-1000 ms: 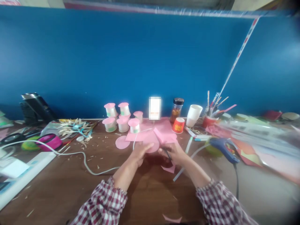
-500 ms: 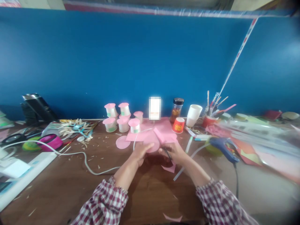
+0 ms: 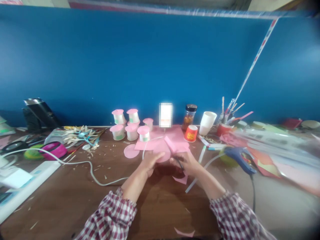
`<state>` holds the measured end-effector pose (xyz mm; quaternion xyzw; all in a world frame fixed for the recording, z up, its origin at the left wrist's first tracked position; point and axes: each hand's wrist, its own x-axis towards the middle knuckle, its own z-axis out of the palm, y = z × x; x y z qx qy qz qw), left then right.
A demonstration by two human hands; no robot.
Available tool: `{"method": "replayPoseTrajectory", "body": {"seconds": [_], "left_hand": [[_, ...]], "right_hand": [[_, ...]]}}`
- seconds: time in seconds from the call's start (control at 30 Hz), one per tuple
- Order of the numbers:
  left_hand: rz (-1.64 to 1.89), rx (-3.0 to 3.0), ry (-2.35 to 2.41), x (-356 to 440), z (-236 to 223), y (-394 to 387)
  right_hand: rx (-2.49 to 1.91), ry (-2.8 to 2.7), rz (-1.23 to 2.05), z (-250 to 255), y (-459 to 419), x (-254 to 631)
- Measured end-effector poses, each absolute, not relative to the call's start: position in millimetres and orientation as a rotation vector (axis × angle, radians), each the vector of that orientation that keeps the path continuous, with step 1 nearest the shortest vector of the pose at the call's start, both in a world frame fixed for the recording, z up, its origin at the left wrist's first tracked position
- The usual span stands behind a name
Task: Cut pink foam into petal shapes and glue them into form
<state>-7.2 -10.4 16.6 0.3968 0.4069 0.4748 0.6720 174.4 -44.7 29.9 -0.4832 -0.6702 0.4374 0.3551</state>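
My left hand (image 3: pixel 150 162) is closed on a piece of pink paper (image 3: pixel 163 154) with a rounded edge, thumb on top. Beside it, my right hand (image 3: pixel 186 163) is closed round the dark handles of scissors (image 3: pixel 179 163); their blades are hidden near the paper's right side. A strip of the pink paper stands up by the right fingers. Behind both hands lies a larger pink sheet (image 3: pixel 147 144). A cut pink paper circle (image 3: pixel 131 151) rests to the left, and pink scraps (image 3: pixel 181 179) lie below my right hand.
Paper cups with pink tops (image 3: pixel 118 132) stand back left. A red cup (image 3: pixel 190 133), a jar (image 3: pixel 190 116) and white cups (image 3: pixel 207 122) are back right. A glue gun (image 3: pixel 240 159) lies right. A white cable (image 3: pixel 92 176) and power strip (image 3: pixel 27 190) are left.
Almost nothing has changed. Both hands keep their holds on the pink paper and scissors; the whole view has shifted very slightly.
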Motion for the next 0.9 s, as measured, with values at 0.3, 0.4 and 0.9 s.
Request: {"method": "replayPoseTrajectory", "body": {"seconds": [0.3,0.4,0.9], "left_hand": [[1.096,0.905,0.946,-6.3,12.4,-8.3],[1.091,0.904,0.938,-5.9,12.5,-9.0],[1.069,0.922,0.925,-7.2,5.4,-4.5]], "right_hand": [[-1.283,-1.725,1.113,25.8,-43.3,173.7],[-1.304,-1.733,1.128,25.6,-43.5,173.8],[-1.277,-1.754,1.140,25.7,-42.7,176.5]]}}
